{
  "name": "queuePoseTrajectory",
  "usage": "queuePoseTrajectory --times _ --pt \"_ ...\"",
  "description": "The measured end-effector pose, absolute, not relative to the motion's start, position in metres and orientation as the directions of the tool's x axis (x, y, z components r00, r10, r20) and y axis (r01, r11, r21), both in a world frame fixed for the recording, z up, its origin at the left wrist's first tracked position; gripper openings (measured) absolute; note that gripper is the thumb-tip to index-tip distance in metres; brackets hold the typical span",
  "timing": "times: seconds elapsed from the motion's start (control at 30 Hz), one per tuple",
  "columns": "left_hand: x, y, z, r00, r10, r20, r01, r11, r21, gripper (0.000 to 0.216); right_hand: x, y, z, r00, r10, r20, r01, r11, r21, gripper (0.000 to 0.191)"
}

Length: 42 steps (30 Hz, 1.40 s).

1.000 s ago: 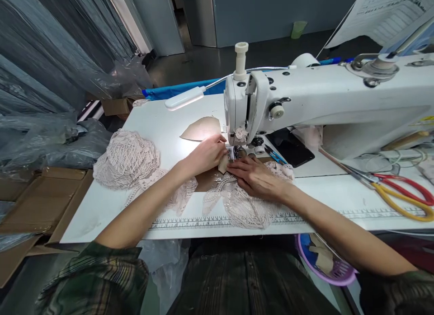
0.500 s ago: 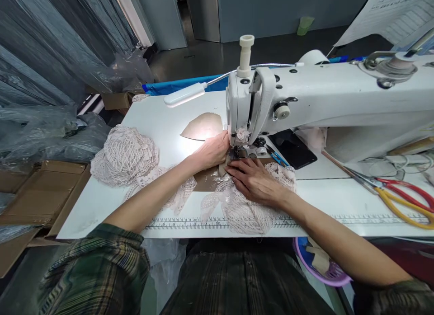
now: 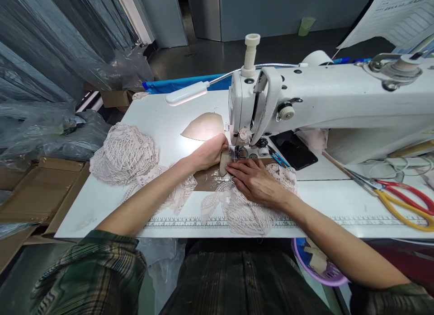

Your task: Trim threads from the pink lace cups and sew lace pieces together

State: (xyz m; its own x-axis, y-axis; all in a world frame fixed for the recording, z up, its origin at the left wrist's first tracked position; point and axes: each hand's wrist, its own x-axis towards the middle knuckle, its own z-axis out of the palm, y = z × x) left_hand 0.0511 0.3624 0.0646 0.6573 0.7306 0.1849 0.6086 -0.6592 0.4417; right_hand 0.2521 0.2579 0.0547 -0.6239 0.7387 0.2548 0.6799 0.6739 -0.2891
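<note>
A white sewing machine (image 3: 288,96) stands over the table. At its needle, my left hand (image 3: 210,153) is closed, fingers pinched on a small beige fabric piece (image 3: 224,163) just left of the presser foot. My right hand (image 3: 253,179) lies palm down with fingers stretched out, its fingertips at the fabric piece's right edge. Beneath that palm spreads pale pink lace (image 3: 252,215), partly covered by the hand. A beige pointed cup-shaped piece (image 3: 204,127) rests beyond my left hand, under the lamp.
Bundled pink lace (image 3: 125,154) sits on the left of the table. A lamp (image 3: 187,93) hangs above. Right of the needle are blue-handled snips (image 3: 278,157), a black phone (image 3: 294,150) and large scissors (image 3: 389,197). A purple basket (image 3: 325,279) stands below the front edge.
My left hand has shifted slightly down and away from the needle area, uncovering more of the beige fabric piece. My right hand stays nearly in place. The view has moved a little.
</note>
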Motion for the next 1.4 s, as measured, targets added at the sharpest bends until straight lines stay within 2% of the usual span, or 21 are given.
queuePoseTrajectory --times 0.13,0.2,0.37,0.47,0.57,0.7,0.77,0.83,1.03,1.27,1.4 --pt "0.044 0.365 0.073 0.570 0.815 0.105 0.592 -0.496 0.636 0.010 0.252 0.257 0.055 -0.601 0.751 0.273 0.683 0.661 -0.312 0.039" --pt "0.042 0.363 0.080 0.585 0.808 0.063 0.575 -0.469 0.671 0.014 0.251 0.256 0.054 -0.596 0.753 0.279 0.684 0.658 -0.315 0.039" --pt "0.052 0.357 0.082 0.610 0.791 0.050 0.631 -0.523 0.574 0.018 0.252 0.257 0.053 -0.598 0.755 0.270 0.692 0.656 -0.301 0.039" --pt "0.060 0.354 0.076 0.557 0.827 0.076 0.645 -0.489 0.587 0.016 0.252 0.257 0.054 -0.604 0.752 0.263 0.697 0.659 -0.283 0.040" --pt "0.060 0.352 0.074 0.578 0.802 0.149 0.612 -0.548 0.571 0.015 0.252 0.257 0.055 -0.602 0.758 0.251 0.710 0.652 -0.266 0.040" --pt "0.055 0.345 0.079 0.557 0.790 0.256 0.668 -0.610 0.426 0.016 0.251 0.256 0.056 -0.586 0.772 0.246 0.731 0.635 -0.250 0.041" --pt "0.053 0.340 0.080 0.548 0.797 0.251 0.720 -0.603 0.344 0.016 0.250 0.255 0.056 -0.574 0.782 0.244 0.742 0.622 -0.248 0.041" --pt "0.052 0.338 0.078 0.544 0.802 0.246 0.739 -0.597 0.313 0.015 0.250 0.255 0.056 -0.562 0.791 0.243 0.751 0.611 -0.252 0.040" --pt "0.052 0.346 0.062 0.596 0.764 0.249 0.642 -0.639 0.424 0.015 0.253 0.255 0.054 -0.516 0.817 0.259 0.785 0.571 -0.240 0.040" --pt "0.066 0.350 0.064 0.612 0.774 0.164 0.762 -0.632 0.141 0.012 0.258 0.258 0.047 -0.488 0.815 0.311 0.789 0.565 -0.242 0.039" --pt "0.066 0.353 0.068 0.632 0.761 0.147 0.744 -0.649 0.160 0.010 0.262 0.261 0.043 -0.468 0.821 0.327 0.789 0.555 -0.265 0.038"
